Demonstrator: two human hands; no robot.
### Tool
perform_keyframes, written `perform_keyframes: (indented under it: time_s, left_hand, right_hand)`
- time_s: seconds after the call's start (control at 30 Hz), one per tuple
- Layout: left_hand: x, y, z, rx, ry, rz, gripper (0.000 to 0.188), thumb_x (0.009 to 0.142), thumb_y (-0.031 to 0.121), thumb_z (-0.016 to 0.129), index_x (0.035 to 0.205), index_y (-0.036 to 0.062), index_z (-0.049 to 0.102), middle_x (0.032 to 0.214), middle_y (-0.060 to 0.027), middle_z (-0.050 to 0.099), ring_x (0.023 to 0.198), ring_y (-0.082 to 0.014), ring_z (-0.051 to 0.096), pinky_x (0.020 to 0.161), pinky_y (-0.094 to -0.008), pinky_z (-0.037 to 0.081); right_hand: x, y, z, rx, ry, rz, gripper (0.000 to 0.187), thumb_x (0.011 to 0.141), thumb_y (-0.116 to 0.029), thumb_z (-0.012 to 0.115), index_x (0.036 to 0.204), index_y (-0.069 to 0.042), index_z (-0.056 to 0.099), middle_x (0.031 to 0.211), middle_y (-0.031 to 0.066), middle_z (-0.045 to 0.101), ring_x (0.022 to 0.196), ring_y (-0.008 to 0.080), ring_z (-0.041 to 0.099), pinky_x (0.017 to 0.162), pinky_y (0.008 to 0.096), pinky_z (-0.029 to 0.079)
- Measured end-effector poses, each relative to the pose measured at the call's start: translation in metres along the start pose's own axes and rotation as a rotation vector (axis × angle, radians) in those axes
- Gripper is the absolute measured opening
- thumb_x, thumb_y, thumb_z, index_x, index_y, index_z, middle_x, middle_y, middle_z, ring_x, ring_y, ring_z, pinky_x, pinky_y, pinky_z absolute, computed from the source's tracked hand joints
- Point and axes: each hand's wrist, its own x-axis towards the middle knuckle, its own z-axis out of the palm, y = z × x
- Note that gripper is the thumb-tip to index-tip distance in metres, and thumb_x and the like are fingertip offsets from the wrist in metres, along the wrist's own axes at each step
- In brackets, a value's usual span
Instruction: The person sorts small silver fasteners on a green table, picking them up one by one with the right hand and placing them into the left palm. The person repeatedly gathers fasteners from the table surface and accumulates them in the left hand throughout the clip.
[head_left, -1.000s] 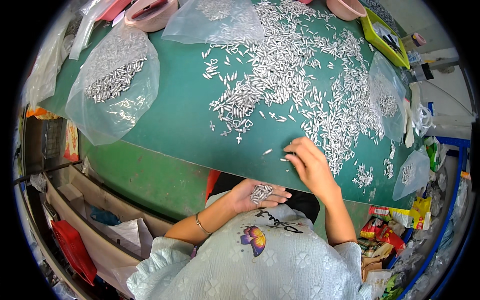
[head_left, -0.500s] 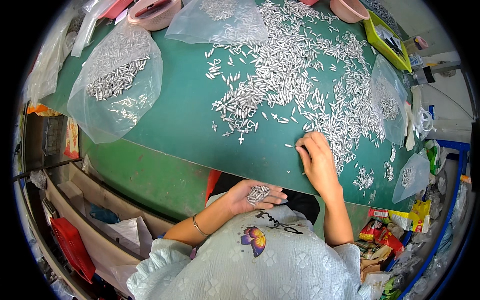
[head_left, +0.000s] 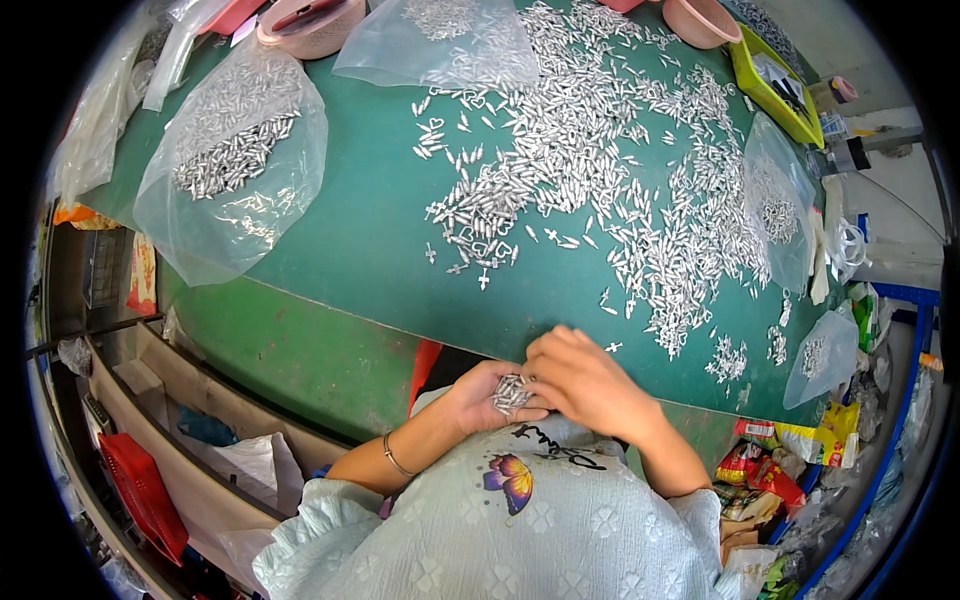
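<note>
Pieces (head_left: 563, 150) on table (head_left: 375, 215), bag (head_left: 225, 235) left, tray (head_left: 765, 98) far right

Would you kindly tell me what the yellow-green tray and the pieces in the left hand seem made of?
Yellow-green tray: likely plastic with a smooth finish, judging by its even, bright colour.
Pieces in the left hand: probably metal, judging by their silvery-grey, shiny surface, though possibly coated plastic.

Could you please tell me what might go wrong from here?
The small silver pieces heaped in the left hand might spill if the palm tips, since it sits just off the green table's near edge. The right hand, right beside that pile, could knock some loose.
</note>
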Motion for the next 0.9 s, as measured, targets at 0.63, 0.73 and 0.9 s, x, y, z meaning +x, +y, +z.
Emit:
perform_keyframes:
  time_s: [0.63, 0.73, 0.9]
  left_hand:
    - [-0.003, 0.001, 0.018, 0.146, 0.208, 0.065, 0.024, 0.098, 0.019, 0.050, 0.105, -0.0024, 0.059, 0.097, -0.0139, 0.062, 0.075, -0.0170, 0.060, 0.053, -0.0243, 0.046]
    - [-0.002, 0.001, 0.002, 0.084, 0.093, 0.061, 0.024, 0.097, 0.019, 0.052, 0.107, -0.0023, 0.059, 0.102, -0.0149, 0.064, 0.078, -0.0184, 0.062, 0.054, -0.0251, 0.048]
    - [0.011, 0.005, -0.024, -0.025, -0.278, -0.049, 0.025, 0.095, 0.019, 0.055, 0.106, -0.0033, 0.059, 0.101, -0.0151, 0.063, 0.077, -0.0169, 0.061, 0.052, -0.0227, 0.045]
  right_hand:
    - [0.009, -0.005, 0.000, 0.003, -0.121, 0.075, 0.014, 0.084, -0.002, 0.064, 0.096, 0.000, 0.056, 0.095, 0.0154, 0.051, 0.087, 0.0367, 0.056, 0.076, 0.0431, 0.048]
    - [0.016, -0.006, 0.000, 0.194, -0.144, 0.113, 0.013, 0.085, -0.002, 0.064, 0.097, 0.000, 0.059, 0.101, 0.0146, 0.053, 0.095, 0.0343, 0.057, 0.080, 0.0411, 0.049]
    - [0.070, 0.024, 0.013, -0.161, 0.341, 0.082, 0.018, 0.084, -0.003, 0.065, 0.099, 0.002, 0.057, 0.098, 0.0163, 0.052, 0.093, 0.0368, 0.055, 0.078, 0.0450, 0.048]
